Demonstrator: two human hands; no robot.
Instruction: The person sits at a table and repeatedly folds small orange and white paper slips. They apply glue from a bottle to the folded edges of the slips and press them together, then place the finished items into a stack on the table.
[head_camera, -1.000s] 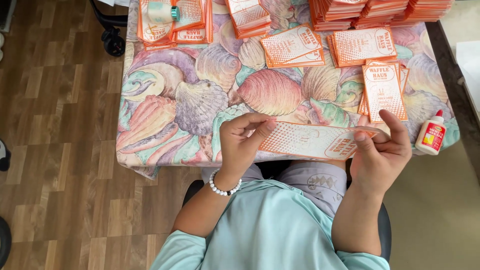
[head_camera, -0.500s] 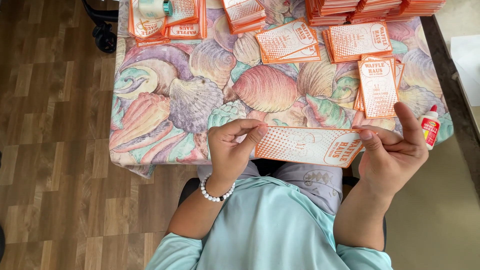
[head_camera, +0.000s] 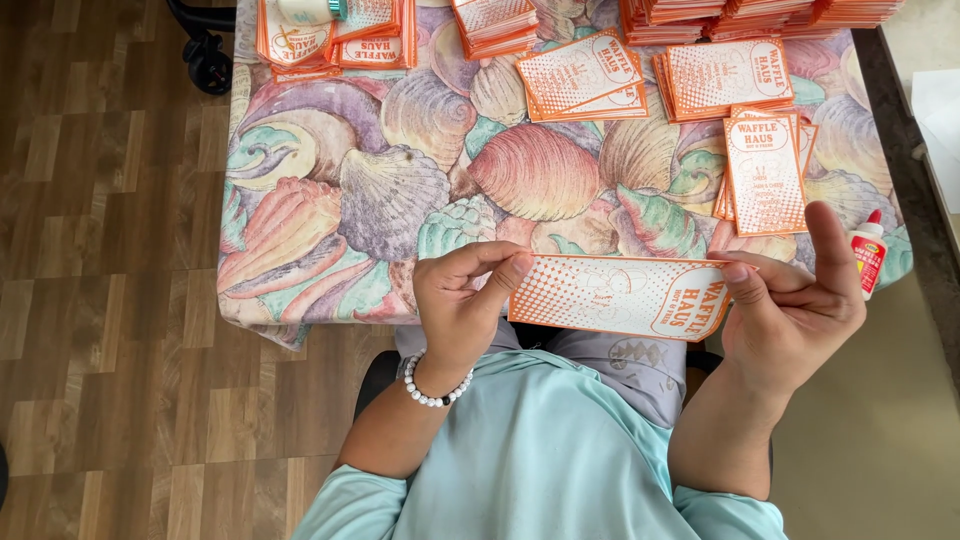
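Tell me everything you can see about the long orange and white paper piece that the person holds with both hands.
The paper piece is a long flat strip, white with an orange edge, a dotted orange pattern and orange lettering near its right end. It looks like thin card or a flattened paper sleeve. It is held level, slightly tilted, above the near edge of the table. The left hand pinches its left end and the right hand pinches its right end. Nothing else touches it.

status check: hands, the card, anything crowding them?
Left hand pinches the left end of the orange-and-white card; right hand pinches its right end. Card held flat above the table edge. Glue bottle beside the right hand, not touching.
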